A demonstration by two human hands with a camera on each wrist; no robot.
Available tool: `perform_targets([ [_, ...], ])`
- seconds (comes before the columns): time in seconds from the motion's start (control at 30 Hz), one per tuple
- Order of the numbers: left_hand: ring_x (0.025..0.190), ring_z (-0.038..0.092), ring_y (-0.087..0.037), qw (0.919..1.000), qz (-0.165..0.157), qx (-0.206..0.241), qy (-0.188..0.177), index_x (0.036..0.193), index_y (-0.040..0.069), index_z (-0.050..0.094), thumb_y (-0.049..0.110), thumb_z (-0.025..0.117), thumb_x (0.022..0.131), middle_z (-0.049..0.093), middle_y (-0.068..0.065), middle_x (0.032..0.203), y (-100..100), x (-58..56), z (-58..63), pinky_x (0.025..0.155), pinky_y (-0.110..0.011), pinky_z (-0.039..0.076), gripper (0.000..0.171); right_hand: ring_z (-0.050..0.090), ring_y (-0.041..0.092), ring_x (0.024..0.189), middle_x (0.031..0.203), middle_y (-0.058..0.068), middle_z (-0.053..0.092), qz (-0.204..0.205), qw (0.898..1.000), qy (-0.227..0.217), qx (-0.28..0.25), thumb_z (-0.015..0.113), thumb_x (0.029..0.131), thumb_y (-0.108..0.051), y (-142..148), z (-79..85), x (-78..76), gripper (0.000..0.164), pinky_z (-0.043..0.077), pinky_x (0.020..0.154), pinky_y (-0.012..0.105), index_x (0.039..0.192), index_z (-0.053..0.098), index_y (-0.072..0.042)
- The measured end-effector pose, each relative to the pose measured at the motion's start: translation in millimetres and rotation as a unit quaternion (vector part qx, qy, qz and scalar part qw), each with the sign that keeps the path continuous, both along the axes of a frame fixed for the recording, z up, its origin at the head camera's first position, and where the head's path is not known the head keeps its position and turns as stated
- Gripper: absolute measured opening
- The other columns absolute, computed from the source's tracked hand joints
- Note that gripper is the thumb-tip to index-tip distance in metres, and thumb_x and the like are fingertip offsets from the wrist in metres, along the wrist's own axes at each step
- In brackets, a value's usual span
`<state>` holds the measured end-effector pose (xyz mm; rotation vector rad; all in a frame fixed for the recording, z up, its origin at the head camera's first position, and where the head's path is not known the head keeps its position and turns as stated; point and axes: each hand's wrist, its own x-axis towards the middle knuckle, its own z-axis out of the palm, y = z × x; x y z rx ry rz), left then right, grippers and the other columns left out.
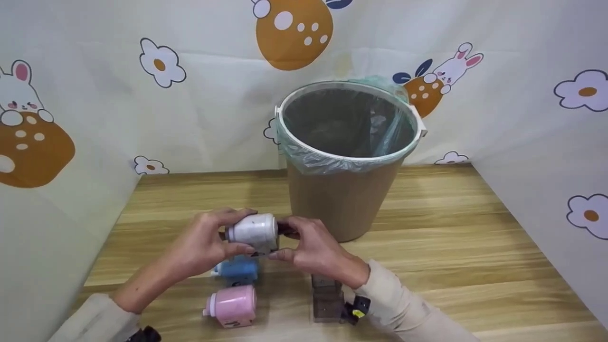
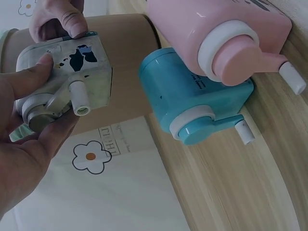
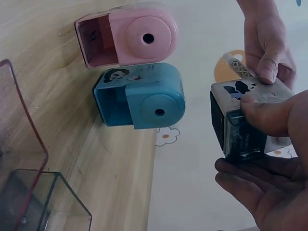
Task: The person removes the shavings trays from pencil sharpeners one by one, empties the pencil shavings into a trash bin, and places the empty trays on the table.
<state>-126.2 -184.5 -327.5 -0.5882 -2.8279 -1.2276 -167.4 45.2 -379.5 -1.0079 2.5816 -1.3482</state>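
Note:
Both hands hold a white hand-crank pencil sharpener (image 1: 254, 232) above the table, in front of the bin. My left hand (image 1: 206, 242) grips its crank end, thumb along the body. At the opposite end, the fingers and thumb of my right hand (image 1: 316, 247) pinch it around its dark shavings drawer (image 3: 245, 139). Below lie a blue pencil sharpener (image 1: 240, 270) and a pink pencil sharpener (image 1: 235, 304), side by side with cranks toward the left. In the right wrist view, both show open, empty drawer slots. Two loose see-through drawers (image 1: 327, 304) rest under my right forearm.
A tall brown bin (image 1: 339, 199) lined with a thin green bag (image 1: 327, 164) stands behind the hands. White cloth (image 1: 213, 104) printed with rabbits and flowers hangs around the wooden table (image 1: 456, 247). Dark devices are strapped to both wrists.

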Motion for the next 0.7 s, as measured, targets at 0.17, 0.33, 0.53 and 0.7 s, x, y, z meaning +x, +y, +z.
perform_targets([
  [0.17, 0.093, 0.069, -0.024, 0.9999, -0.003, 0.004, -0.012, 0.135, 0.001, 0.060, 0.010, 0.084, 0.077, 0.068, -0.021, 0.123, 0.8, -1.0, 2.1, 0.071, -0.020, 0.060, 0.064, 0.067, 0.022, 0.117, 0.125, 0.011, 0.069, 0.000, 1.000, 0.011, 0.005, 0.084, 0.080, -0.018, 1.6, 1.1, 1.1, 0.055, 0.054, 0.103, 0.030, 0.128, 0.063, -0.003],
  [0.33, 0.089, 0.069, -0.022, 0.9998, -0.003, 0.000, -0.022, 0.136, 0.001, 0.059, 0.012, 0.084, 0.078, 0.066, -0.024, 0.126, 2.0, -1.3, 5.4, 0.068, -0.020, 0.060, 0.064, 0.066, 0.022, 0.118, 0.126, 0.012, 0.069, 0.012, 1.000, 0.024, -0.001, 0.082, 0.081, -0.017, 4.5, 1.1, 1.4, 0.056, 0.054, 0.104, 0.030, 0.131, 0.061, -0.002],
  [0.53, 0.092, 0.070, -0.024, 0.9998, -0.007, -0.003, -0.021, 0.136, -0.002, 0.059, 0.011, 0.084, 0.078, 0.067, -0.024, 0.125, 3.5, -2.2, 6.3, 0.071, -0.021, 0.060, 0.064, 0.067, 0.023, 0.117, 0.124, 0.013, 0.069, 0.015, 1.000, 0.020, -0.015, 0.083, 0.082, -0.016, 6.7, -0.2, 0.9, 0.055, 0.054, 0.103, 0.029, 0.130, 0.062, -0.001],
  [0.7, 0.093, 0.069, -0.024, 0.9997, -0.002, -0.004, -0.024, 0.135, -0.001, 0.059, 0.011, 0.084, 0.078, 0.067, -0.023, 0.123, 4.6, -2.2, 7.2, 0.071, -0.022, 0.061, 0.064, 0.067, 0.023, 0.117, 0.124, 0.014, 0.069, 0.009, 1.000, 0.021, -0.013, 0.083, 0.081, -0.017, 7.5, 0.1, 1.1, 0.056, 0.055, 0.103, 0.029, 0.130, 0.062, 0.000],
])
